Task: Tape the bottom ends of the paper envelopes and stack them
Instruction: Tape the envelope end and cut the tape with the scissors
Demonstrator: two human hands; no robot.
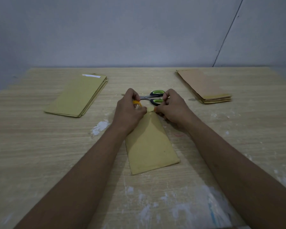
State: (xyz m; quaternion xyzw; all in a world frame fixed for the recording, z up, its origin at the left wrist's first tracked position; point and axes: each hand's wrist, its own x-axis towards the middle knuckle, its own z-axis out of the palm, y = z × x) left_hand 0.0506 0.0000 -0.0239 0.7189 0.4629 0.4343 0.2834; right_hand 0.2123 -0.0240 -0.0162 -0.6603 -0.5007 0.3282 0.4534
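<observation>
A yellow paper envelope (149,146) lies lengthwise on the wooden table (40,146) in front of me. My left hand (129,111) grips a small orange roll of tape (137,103) above the envelope's far end. My right hand (171,109) pinches the free end of a short clear strip of tape (151,109) stretched between both hands over that far end. A stack of yellow envelopes (78,96) lies at the left, a stack of browner envelopes (203,86) at the right.
Scissors (153,97) with green and black handles lie just beyond my hands, blades pointing left. White paint smears (100,127) mark the table left of the envelope and near the front edge. A grey wall stands behind the table.
</observation>
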